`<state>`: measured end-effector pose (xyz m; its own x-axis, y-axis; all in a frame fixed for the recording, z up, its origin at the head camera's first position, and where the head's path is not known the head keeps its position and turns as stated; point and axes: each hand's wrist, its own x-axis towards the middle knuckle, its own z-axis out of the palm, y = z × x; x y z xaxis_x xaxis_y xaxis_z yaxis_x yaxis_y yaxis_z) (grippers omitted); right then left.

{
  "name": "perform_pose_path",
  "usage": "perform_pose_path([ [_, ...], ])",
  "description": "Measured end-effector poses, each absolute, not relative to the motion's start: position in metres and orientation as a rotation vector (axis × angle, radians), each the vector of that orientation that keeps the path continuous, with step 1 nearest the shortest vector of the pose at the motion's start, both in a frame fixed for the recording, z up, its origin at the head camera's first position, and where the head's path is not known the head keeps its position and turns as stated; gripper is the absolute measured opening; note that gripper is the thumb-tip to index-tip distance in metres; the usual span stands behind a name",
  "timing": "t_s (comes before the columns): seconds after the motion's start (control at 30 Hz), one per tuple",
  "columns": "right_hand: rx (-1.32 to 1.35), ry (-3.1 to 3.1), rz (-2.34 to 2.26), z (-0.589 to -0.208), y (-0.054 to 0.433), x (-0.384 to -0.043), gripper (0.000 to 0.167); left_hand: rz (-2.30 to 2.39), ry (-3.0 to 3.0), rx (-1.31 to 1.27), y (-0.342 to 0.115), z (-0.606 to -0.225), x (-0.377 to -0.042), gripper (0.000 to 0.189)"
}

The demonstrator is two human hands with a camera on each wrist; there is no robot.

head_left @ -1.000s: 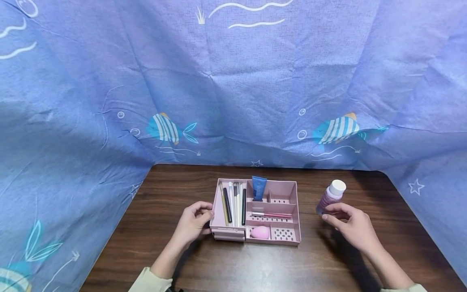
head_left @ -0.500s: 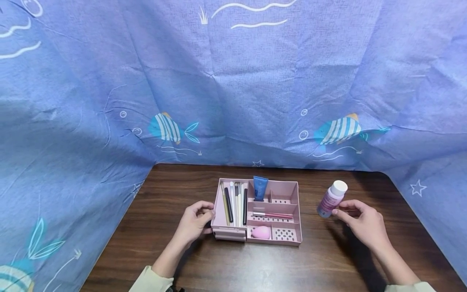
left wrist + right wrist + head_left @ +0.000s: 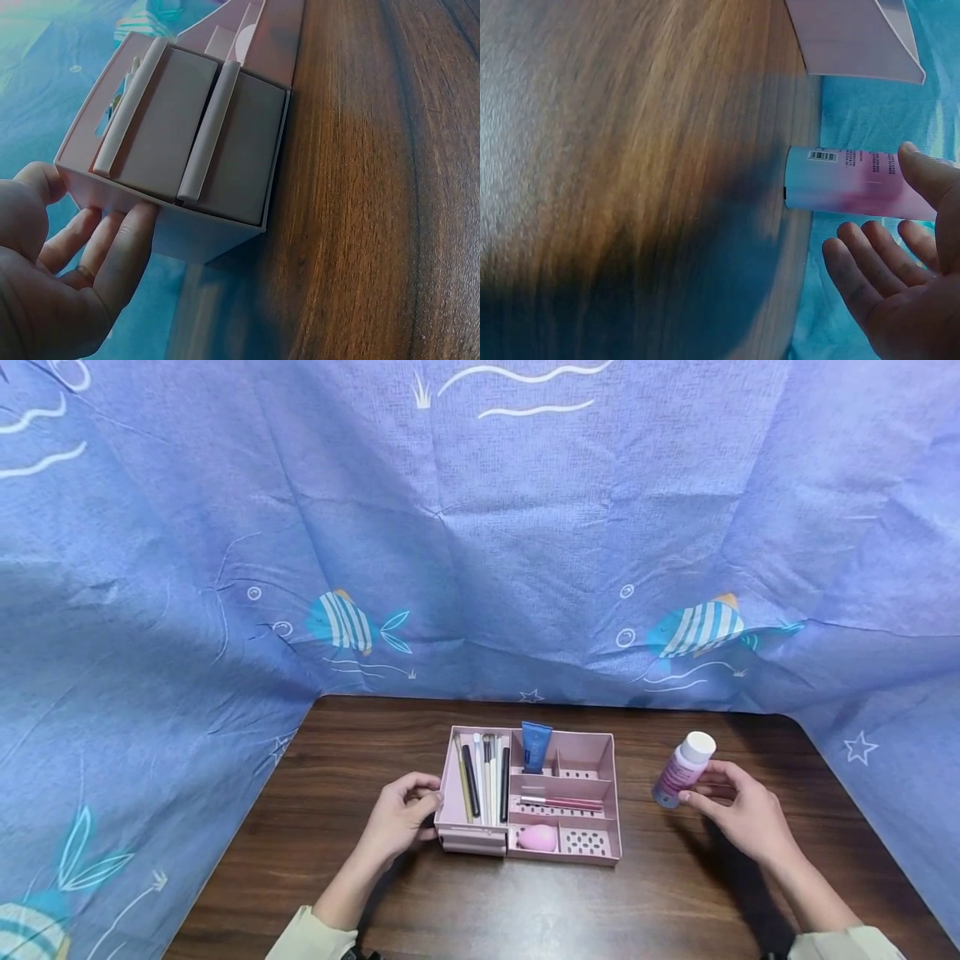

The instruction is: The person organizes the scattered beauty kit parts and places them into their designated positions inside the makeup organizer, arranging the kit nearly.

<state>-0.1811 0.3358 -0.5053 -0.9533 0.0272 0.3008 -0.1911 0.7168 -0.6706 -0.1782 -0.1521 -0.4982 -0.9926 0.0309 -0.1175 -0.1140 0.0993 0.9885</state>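
Note:
A pink makeup organizer (image 3: 531, 860) with compartments stands mid-table. Its left compartment has several makeup brushes and pens (image 3: 483, 781). On its right side are a blue squeeze tube (image 3: 536, 747), slim pink sticks (image 3: 561, 803) and a pink makeup sponge (image 3: 537, 837). My left hand (image 3: 405, 814) touches the organizer's left side wall with thumb and fingertips; drawer fronts (image 3: 157, 124) show in the left wrist view. A pink-to-blue bottle (image 3: 678, 775) with a white cap stands upright at right. My right hand (image 3: 742, 814) is spread beside it, thumb in front, fingers partly hidden behind, apart from it below.
The dark wooden table (image 3: 570, 910) runs back to a blue curtain (image 3: 517, 568) printed with fish. Bare wood lies between the organizer and the bottle. The organizer's wall (image 3: 855, 37) shows above the bottle in the right wrist view.
My right hand has shifted right from in front of the bottle to its right side, then slightly back toward it. The bottle stays in place, and my left hand stays at the organizer.

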Motion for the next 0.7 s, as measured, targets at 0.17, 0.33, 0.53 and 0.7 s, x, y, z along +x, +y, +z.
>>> perform_pose_path([
  [0.17, 0.116, -2.636, 1.061, -0.510, 0.336, -0.185, 0.056, 2.043, 2.235, -0.084, -0.151, -0.497, -0.178, 0.024],
  [0.33, 0.144, -2.603, 1.134, -0.517, 0.336, -0.189, 0.057, 2.035, 2.243, -0.088, -0.151, -0.498, -0.178, 0.023],
  [0.53, 0.161, -2.569, 1.189, -0.522, 0.335, -0.192, 0.052, 2.031, 2.246, -0.096, -0.151, -0.499, -0.180, 0.022],
  [0.7, 0.109, -2.584, 1.126, -0.523, 0.336, -0.195, 0.046, 2.020, 2.252, -0.106, -0.152, -0.499, -0.180, 0.023],
])
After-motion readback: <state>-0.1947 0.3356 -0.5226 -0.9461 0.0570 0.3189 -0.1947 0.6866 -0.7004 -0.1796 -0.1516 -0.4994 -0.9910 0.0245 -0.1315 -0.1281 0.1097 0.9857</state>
